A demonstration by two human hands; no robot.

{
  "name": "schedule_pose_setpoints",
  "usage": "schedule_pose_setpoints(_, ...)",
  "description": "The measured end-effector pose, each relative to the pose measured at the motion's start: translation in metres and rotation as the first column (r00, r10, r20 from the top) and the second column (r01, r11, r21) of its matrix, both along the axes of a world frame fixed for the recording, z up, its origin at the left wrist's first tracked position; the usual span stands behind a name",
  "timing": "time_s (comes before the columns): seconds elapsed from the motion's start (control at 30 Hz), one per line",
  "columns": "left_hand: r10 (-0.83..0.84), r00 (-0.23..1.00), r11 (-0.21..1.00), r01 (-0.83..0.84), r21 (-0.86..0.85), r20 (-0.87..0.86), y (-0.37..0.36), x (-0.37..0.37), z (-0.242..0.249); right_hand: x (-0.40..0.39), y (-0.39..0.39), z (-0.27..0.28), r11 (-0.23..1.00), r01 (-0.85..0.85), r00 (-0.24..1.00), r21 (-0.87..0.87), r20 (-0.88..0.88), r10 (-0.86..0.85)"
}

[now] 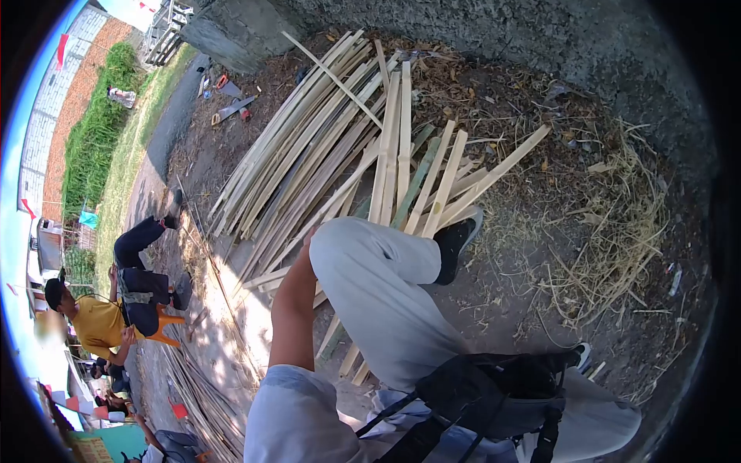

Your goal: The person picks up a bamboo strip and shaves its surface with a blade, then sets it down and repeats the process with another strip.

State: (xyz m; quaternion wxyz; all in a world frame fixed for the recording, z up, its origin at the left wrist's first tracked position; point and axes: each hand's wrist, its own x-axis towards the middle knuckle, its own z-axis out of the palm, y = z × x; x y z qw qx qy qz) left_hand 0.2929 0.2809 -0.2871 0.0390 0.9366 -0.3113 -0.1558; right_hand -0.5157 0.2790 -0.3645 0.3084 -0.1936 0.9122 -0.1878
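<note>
My left forearm reaches past my bent left knee, which is in light grey trousers. Just the edge of my left hand shows at the knee, and its fingers are hidden behind it. Beside the knee lie loose split bamboo slats, pale with a few green ones, some passing under my leg. A larger pile of long thin bamboo strips lies beyond them. My right hand is out of view. A black bag rests across my lap.
A heap of curly shavings lies to the right, near a rough concrete wall. A handsaw lies at the upper left. A person in a yellow shirt sits on an orange stool, near more long strips.
</note>
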Motion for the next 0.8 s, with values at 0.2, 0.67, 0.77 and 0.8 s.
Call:
schedule_pose_setpoints(0.2,-0.049,0.994,0.998,0.046,0.035,0.100,-0.016,0.036,-0.014,-0.006,0.013,0.012,0.999,0.044,0.999,-0.019,-0.026,-0.044)
schedule_pose_setpoints(0.67,0.137,0.988,0.984,-0.127,0.128,-0.074,-0.024,0.152,-0.097,0.001,0.003,0.027,0.998,0.052,0.996,0.048,-0.078,-0.048)
schedule_pose_setpoints(0.77,0.091,0.996,0.993,-0.089,0.075,-0.024,-0.022,0.163,-0.116,0.002,0.005,0.030,0.996,0.070,0.995,0.059,-0.079,-0.065)
schedule_pose_setpoints(0.8,0.102,0.994,0.993,-0.099,0.065,-0.044,-0.024,0.164,-0.120,0.001,0.006,0.032,0.995,0.079,0.994,0.060,-0.079,-0.074)
